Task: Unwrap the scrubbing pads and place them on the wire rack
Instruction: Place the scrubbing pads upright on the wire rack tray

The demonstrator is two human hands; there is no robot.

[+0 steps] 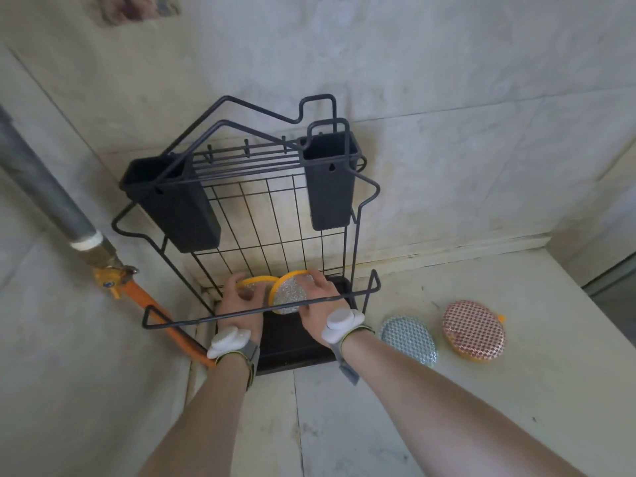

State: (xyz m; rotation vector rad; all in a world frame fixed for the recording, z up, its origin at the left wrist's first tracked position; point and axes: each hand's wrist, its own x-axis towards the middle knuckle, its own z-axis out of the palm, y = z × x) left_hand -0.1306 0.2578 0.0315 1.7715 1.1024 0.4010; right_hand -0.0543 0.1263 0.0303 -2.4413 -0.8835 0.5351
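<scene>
Head view: I see both hands inside the wire rack [358, 235], at its 6 o'clock.
Left hand [241, 302]: grip closed on a yellow-rimmed pad [256, 281], probably; half hidden.
Right hand [318, 299]: grip closed on the silver pad [288, 293], held on edge at its 9 o'clock.
Worktop [481, 390]: blue pad [409, 340] and red pad [473, 330] lie at 3 o'clock, nearer my right.

Silver pads [289, 294] inside wire rack [261, 208]

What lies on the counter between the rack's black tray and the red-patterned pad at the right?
In the head view, one blue-patterned scrubbing pad lies between the black tray and the red-patterned pad.
</scene>
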